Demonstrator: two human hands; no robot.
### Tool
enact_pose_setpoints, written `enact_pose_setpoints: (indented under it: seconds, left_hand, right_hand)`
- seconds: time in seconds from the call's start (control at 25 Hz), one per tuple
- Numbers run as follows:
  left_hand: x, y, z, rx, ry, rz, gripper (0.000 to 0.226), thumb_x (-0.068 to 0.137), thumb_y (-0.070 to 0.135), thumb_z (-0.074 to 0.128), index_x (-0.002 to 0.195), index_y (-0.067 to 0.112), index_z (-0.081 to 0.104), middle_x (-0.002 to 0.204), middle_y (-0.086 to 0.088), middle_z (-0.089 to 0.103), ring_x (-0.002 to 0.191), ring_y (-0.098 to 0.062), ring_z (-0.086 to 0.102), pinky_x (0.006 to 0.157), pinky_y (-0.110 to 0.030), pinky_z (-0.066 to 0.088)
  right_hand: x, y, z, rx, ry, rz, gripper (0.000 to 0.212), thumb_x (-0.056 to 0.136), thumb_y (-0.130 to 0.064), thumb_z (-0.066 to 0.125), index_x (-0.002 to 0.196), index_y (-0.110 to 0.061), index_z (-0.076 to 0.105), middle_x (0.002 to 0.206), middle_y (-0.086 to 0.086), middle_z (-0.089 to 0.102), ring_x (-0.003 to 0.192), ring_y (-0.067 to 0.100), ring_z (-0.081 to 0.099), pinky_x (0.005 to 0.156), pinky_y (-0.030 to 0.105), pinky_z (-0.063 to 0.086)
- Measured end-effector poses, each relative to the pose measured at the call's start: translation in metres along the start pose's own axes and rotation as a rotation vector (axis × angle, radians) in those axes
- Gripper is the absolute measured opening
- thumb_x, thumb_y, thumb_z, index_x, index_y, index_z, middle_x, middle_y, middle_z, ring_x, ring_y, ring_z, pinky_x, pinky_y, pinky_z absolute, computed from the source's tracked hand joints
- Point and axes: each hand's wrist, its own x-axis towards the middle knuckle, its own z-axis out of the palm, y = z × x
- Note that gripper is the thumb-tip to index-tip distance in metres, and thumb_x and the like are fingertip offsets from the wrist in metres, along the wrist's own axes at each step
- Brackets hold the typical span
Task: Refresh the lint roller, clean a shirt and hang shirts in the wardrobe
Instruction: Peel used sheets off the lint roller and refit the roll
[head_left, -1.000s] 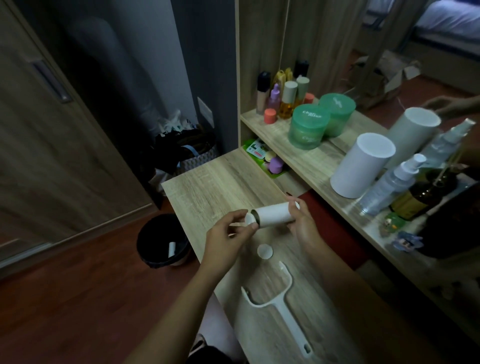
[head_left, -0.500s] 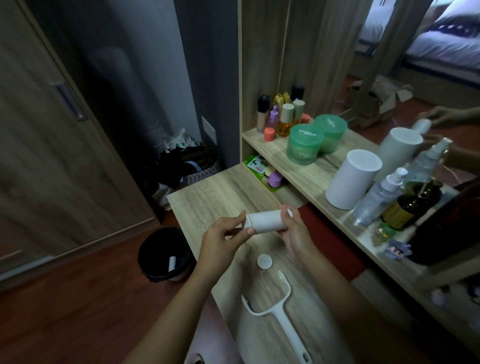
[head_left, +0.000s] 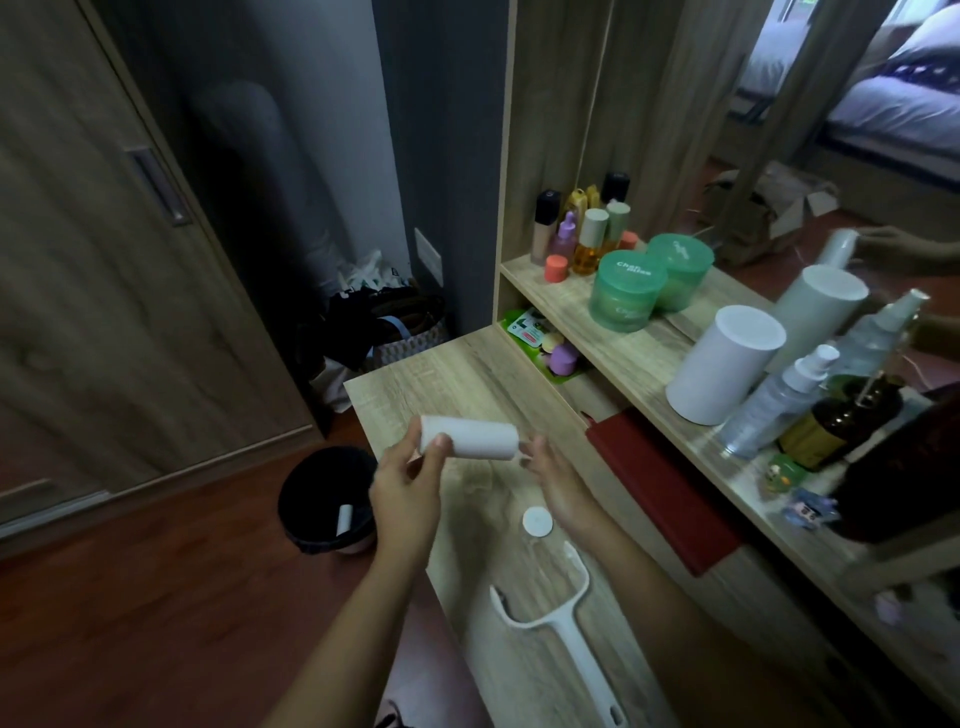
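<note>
A white lint roll (head_left: 470, 439) is held level above the wooden table (head_left: 457, 384). My left hand (head_left: 408, 480) grips its left end from below, thumb on the front. My right hand (head_left: 553, 475) pinches the roll's right end with its fingertips. On the table below my hands lie a small round white cap (head_left: 536, 521) and the bare white roller handle (head_left: 563, 623), its fork pointing away from me. No shirt is in view.
A black bin (head_left: 324, 501) stands on the floor left of the table with a white roll core (head_left: 344, 519) inside. A shelf (head_left: 628, 353) at right carries bottles, green jars (head_left: 626, 291) and a white canister (head_left: 722, 364). The wardrobe door (head_left: 104, 260) is at left.
The roll has shifted up and to the left. My right hand has slid from around the roll to just its right end. The camera has tilted upward.
</note>
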Motion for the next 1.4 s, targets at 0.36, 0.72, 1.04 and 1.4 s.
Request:
enact_pose_setpoints:
  seconds: [0.36,0.72,1.04,1.4]
  left_hand:
    - [0.016,0.018,-0.024,-0.385,0.055,-0.144,0.038,0.092,0.023,0.056,0.127,0.008,0.056,0.117,-0.008,0.065,0.104,-0.016,0.064,0.079,-0.016,0.054]
    - [0.02,0.032,-0.028,-0.622,0.072,-0.369,0.014,0.092,0.015,0.053,0.099,0.008,0.063,0.097,-0.007,0.063,0.09,-0.017,0.063,0.072,-0.025,0.054]
    - [0.008,0.039,0.002,-0.489,0.0,-0.297,0.015,0.091,0.012,0.052,0.085,0.01,0.066,0.097,-0.012,0.066,0.092,-0.02,0.064,0.08,-0.027,0.053]
    - [0.008,0.038,0.011,-0.416,-0.054,-0.228,0.02,0.09,0.013,0.054,0.096,0.0,0.068,0.096,-0.013,0.066,0.094,-0.019,0.062,0.086,-0.029,0.053]
  right_hand:
    - [0.001,0.069,0.016,-1.343,-0.154,-0.188,0.043,0.047,-0.018,0.088,0.086,-0.017,0.071,0.077,0.009,0.064,0.065,0.023,0.064,0.06,0.03,0.053]
    - [-0.018,-0.014,0.008,-0.041,0.188,-0.167,0.033,0.087,-0.011,0.063,0.12,-0.014,0.06,0.109,-0.002,0.065,0.09,-0.01,0.062,0.071,0.001,0.042]
    - [-0.039,-0.046,-0.012,0.15,0.08,-0.266,0.039,0.085,-0.002,0.062,0.124,-0.007,0.057,0.116,0.003,0.064,0.093,-0.008,0.064,0.075,0.005,0.046]
    - [-0.036,-0.041,-0.019,0.154,0.07,-0.299,0.04,0.083,-0.003,0.064,0.122,-0.01,0.059,0.113,-0.001,0.064,0.094,-0.007,0.063,0.076,0.006,0.046]
